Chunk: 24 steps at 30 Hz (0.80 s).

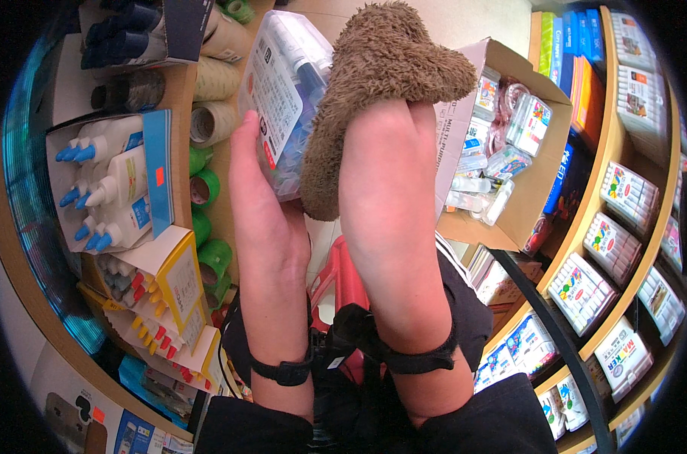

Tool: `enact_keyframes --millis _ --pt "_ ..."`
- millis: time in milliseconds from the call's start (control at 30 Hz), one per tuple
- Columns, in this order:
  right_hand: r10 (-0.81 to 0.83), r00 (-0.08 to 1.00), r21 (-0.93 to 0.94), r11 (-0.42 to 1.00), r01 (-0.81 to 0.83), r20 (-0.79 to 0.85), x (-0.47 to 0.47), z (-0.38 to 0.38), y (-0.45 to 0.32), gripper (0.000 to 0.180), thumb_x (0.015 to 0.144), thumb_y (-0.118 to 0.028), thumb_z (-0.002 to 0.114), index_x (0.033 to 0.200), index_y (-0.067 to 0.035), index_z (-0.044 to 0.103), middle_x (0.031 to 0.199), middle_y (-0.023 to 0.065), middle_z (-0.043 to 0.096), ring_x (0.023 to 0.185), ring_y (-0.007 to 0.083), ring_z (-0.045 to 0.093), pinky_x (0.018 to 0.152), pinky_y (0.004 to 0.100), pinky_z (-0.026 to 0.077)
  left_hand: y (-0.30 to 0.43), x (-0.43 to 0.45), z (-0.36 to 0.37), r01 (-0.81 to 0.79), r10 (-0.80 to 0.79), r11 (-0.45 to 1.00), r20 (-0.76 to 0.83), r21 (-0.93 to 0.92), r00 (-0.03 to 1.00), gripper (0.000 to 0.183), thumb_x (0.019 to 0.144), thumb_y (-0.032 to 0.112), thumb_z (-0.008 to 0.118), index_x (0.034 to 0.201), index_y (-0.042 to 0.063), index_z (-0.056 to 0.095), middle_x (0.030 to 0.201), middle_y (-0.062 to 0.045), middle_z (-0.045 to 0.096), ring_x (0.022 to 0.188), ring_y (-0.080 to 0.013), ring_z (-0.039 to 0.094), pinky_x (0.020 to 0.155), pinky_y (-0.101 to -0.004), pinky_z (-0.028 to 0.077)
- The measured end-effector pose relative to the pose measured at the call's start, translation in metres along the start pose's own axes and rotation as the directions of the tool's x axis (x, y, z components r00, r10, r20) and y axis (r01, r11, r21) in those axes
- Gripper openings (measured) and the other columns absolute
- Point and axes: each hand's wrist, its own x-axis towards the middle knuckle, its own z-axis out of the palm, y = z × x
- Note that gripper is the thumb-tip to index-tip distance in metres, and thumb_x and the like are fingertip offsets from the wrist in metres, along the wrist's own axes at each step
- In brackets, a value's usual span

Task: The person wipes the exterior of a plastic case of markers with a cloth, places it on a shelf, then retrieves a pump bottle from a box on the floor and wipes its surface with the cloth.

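In my left hand (267, 187) I hold a clear plastic case (281, 96) tilted upright, its white printed label facing left. Through its walls show coloured pens or markers, which I cannot tell apart. A brown fluffy cleaning cloth (377, 62) covers the fingers of my right hand (392, 136) and lies against the right side of the case. Whether this cloth is a mitt or a loose piece is hidden. Just right of it, an open cardboard box (539, 198) holds several small clear packs (529, 125) and bottles.
On the left shelf (176, 136) stand white glue bottles (119, 176) with blue caps, boxes of red- and yellow-tipped items (179, 284), and tape rolls (207, 122). Marker sets (582, 292) line the right shelves (596, 335). A red plastic stool (349, 278) is below my arms.
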Motion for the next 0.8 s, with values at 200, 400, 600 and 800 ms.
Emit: enact_keyframes --millis 200,400,600,800 --pt "0.006 1.000 0.029 1.000 -0.006 -0.006 0.002 0.003 -0.008 0.019 0.070 0.001 0.049 0.083 0.007 0.061 0.086 0.0227 0.057 0.087 0.0388 0.052 0.078 0.0421 0.044 0.009 -0.002 0.002 -0.025 0.025 1.000 -0.002 0.020 1.000 0.042 0.094 0.036 0.044 0.120 0.003 0.052 0.114 -0.008 0.061 0.103 -0.0178 0.058 0.092 -0.0324 0.042" --pt "0.007 1.000 0.022 1.000 -0.007 -0.008 0.002 0.000 -0.003 0.019 0.069 0.001 0.049 0.083 0.007 0.061 0.085 0.0226 0.057 0.087 0.0386 0.052 0.078 0.0419 0.044 0.001 -0.001 0.002 -0.009 0.009 1.000 -0.002 0.010 1.000 0.042 0.094 0.036 0.044 0.120 0.003 0.052 0.114 -0.008 0.061 0.103 -0.0178 0.058 0.092 -0.0325 0.042" --pt "0.013 1.000 0.057 0.998 -0.012 -0.010 0.003 0.006 -0.012 0.019 0.069 0.001 0.049 0.083 0.007 0.061 0.085 0.0224 0.057 0.087 0.0384 0.052 0.078 0.0417 0.044 0.014 -0.003 0.003 -0.031 0.031 0.999 -0.010 0.037 0.999 0.042 0.095 0.036 0.044 0.120 0.003 0.052 0.114 -0.008 0.061 0.103 -0.0179 0.058 0.092 -0.0326 0.042" --pt "0.007 1.000 0.029 1.000 -0.007 -0.013 0.003 0.002 -0.004 0.019 0.069 0.001 0.050 0.083 0.007 0.061 0.085 0.0222 0.058 0.086 0.0383 0.052 0.078 0.0415 0.045 0.002 -0.002 0.004 -0.016 0.016 1.000 -0.008 0.019 1.000 0.042 0.095 0.036 0.043 0.120 0.004 0.052 0.114 -0.008 0.061 0.103 -0.0179 0.058 0.092 -0.0327 0.042"
